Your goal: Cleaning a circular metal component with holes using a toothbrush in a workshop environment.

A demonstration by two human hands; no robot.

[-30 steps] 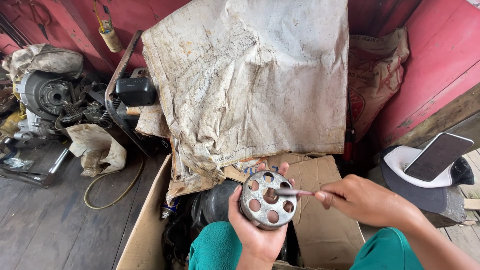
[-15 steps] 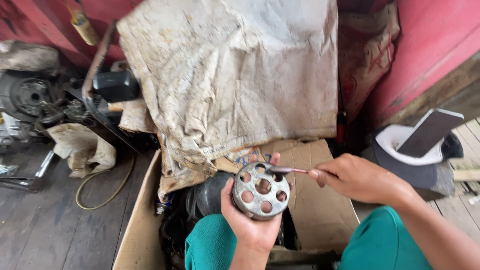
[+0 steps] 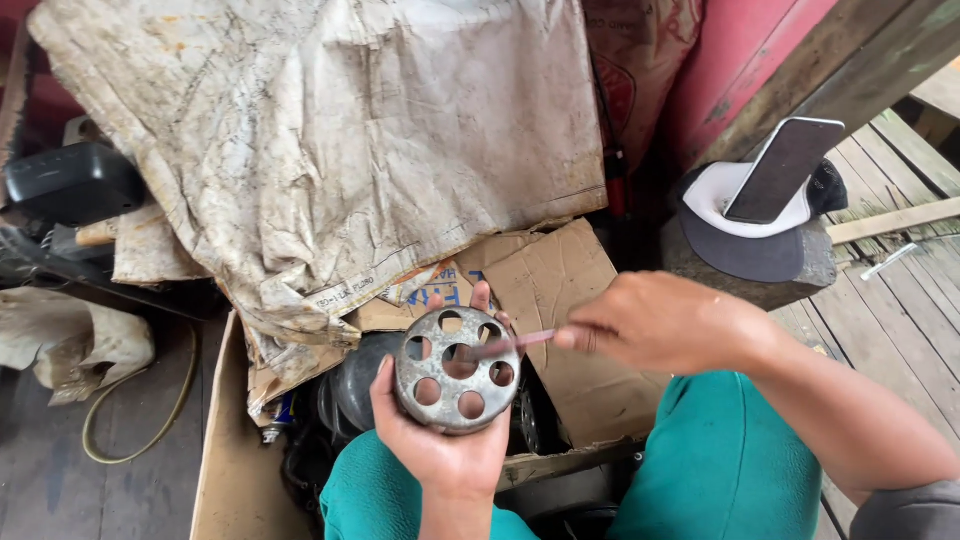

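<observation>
Since 0.5 s ago, the view has shifted closer and rightward; the round metal part with holes now sits nearer the centre of the frame, and the thin tool has its tip at the part's middle. Left hand cups the metal part from below, fingers curled around its rim, face turned up. Right hand is closed in a pinch on the tool, which lies nearly level and touches the part's face near the central hole. This placement suggests work on the face or centre of the part is under way. Below the hands stands an open cardboard box holding dark engine parts. A stained sack drapes over the box's far side. To the right, a phone leans in a cap on a block, on wooden floor planks, beside a red wall.
</observation>
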